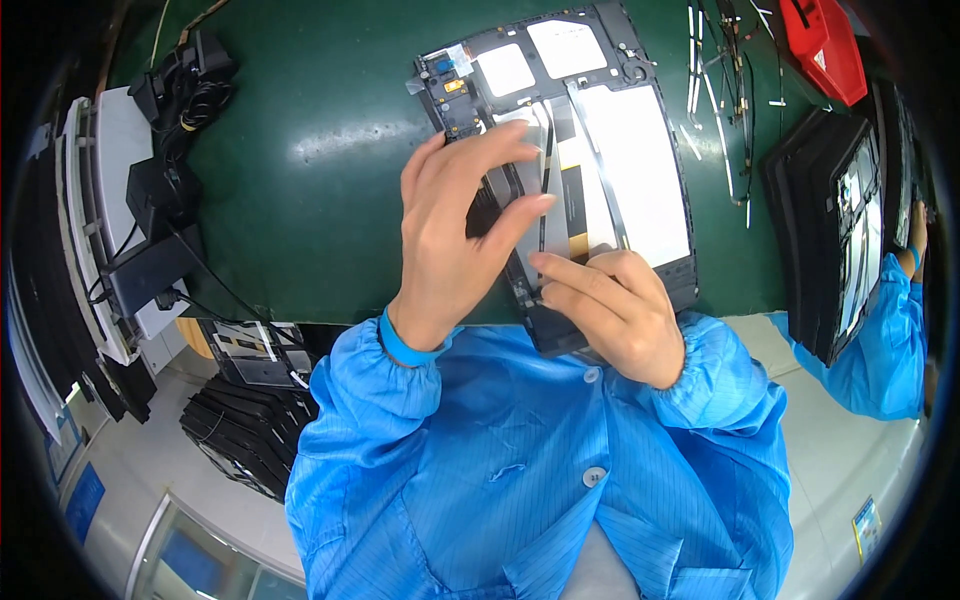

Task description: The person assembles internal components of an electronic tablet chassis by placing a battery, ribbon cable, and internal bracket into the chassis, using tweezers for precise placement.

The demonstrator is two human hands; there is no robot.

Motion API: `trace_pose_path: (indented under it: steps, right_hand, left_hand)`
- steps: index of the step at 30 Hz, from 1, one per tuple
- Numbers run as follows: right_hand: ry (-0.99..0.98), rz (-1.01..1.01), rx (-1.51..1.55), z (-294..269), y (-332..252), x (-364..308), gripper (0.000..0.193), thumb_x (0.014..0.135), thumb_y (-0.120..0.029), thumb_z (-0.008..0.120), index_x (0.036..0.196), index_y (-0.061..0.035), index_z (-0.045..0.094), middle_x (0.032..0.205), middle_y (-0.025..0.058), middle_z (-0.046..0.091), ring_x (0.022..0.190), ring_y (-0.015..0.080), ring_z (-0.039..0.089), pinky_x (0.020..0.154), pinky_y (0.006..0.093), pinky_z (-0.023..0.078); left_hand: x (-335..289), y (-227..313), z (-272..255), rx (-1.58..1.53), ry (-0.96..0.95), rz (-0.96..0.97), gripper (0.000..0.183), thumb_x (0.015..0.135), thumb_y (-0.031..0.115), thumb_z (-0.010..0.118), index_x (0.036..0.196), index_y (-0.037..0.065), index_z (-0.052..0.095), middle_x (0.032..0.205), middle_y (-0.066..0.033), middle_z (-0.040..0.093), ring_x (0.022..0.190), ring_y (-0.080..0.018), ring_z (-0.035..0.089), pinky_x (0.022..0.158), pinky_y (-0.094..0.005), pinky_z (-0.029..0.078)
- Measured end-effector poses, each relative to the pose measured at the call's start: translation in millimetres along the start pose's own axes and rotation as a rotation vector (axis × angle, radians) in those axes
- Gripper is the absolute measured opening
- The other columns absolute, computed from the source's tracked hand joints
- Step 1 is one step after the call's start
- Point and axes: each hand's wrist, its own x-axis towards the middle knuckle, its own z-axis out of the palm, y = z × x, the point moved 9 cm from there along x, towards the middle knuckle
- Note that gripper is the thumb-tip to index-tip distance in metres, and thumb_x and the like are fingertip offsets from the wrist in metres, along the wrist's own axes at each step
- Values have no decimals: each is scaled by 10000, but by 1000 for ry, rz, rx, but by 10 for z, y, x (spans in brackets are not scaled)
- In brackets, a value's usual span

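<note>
A black device housing (680,275), perhaps for a tablet, lies tilted in front of me, with white panels set into it and a small circuit area at its upper left corner. Lengthwise over it runs a thin black cable strip (545,180). My right hand (625,315) pinches the lower end of this strip between thumb and fingers. Above the left part of the housing, my left hand (440,225) is open, its thumb and fingers apart beside the strip. A second, silvery strip (597,150) crosses the housing farther right.
Loose thin cables (740,110) lie on the green table (310,200) at right, near a red bin (825,50). Stacked black housings (815,230) stand at the right edge, by another person's blue sleeve (870,350). Black adapters and cords (165,200) are at left; more housings (250,435) sit lower left.
</note>
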Motion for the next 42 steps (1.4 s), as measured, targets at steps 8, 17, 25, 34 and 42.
trace_pose_path:
  steps: [8, 17, 25, 34, 42]
  right_hand:
    - [-59, 126, -13, -104, -67, 121, 276, 647, -62, 651, 914, 2, 627, 1060, 96, 631, 803, 211, 554, 670, 312, 483]
    - [-267, 255, 83, -107, 118, 245, 484, 772, -347, 688, 1106, -16, 576, 708, 61, 556, 614, 222, 557, 613, 325, 472]
    - [-427, 157, -194, 58, -139, -95, 622, 754, -468, 660, 1210, -50, 591, 528, -9, 440, 505, 131, 455, 512, 258, 379]
    - [124, 573, -169, -737, 553, -135, 556, 690, -264, 790, 1137, -4, 587, 880, 118, 573, 658, 285, 623, 591, 352, 520]
    - [101, 821, 248, -644, 743, -385, 558, 760, -111, 735, 1261, 18, 523, 1077, 128, 516, 792, 197, 598, 660, 290, 490]
  left_hand:
    - [-484, 102, 141, 471, -336, 126, 605, 887, 644, 324, 1232, 241, 615, 1394, -179, 406, 1315, -405, 282, 1065, -485, 152]
    - [-7, -15, 121, 495, -321, 96, 507, 807, 494, 595, 1285, 328, 551, 1500, -186, 216, 1359, -458, 147, 1047, -594, 131]
    - [111, -7, 99, 379, -216, 84, 576, 647, 359, 794, 1192, 244, 644, 1494, -196, 233, 1358, -448, 168, 1070, -552, 154]
    - [-417, -19, 25, 54, -179, -189, 818, 863, 367, 597, 1436, -37, 174, 1479, -326, 56, 1381, -485, 36, 1094, -564, 48]
    - [-787, 85, 92, 250, -254, -258, 769, 878, 306, 577, 1421, -81, 195, 1494, -294, 119, 1397, -450, 40, 1103, -528, 29]
